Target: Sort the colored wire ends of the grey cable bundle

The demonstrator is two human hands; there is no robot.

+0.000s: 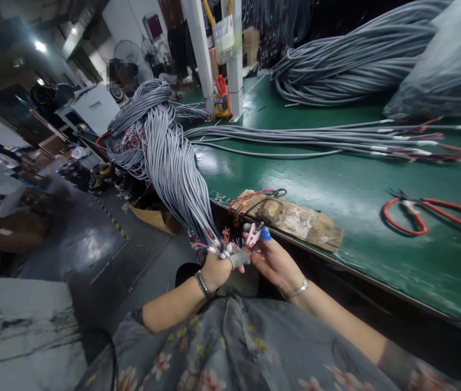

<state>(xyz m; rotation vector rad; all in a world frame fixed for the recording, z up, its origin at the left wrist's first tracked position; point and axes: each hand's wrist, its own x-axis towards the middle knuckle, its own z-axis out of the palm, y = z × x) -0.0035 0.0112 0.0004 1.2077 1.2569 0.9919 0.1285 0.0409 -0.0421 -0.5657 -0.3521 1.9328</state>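
My left hand (218, 269) is closed round the stripped ends of a thick bundle of grey cables (173, 163), which hangs off the edge of the green bench (336, 190). Coloured inner wires (230, 241) stick out above its fingers. Close beside it, my right hand (273, 260) pinches a small pink-handled cutter (254, 233) at those wire tips; a blue cap covers one finger. A bracelet is on each wrist.
A worn wooden block (296, 217) with red wires lies at the bench edge. Red-handled pliers (418, 212) rest to the right. More grey cable coils (356, 60) and a plastic bag (450, 65) lie behind. Another person (120, 73) sits far left.
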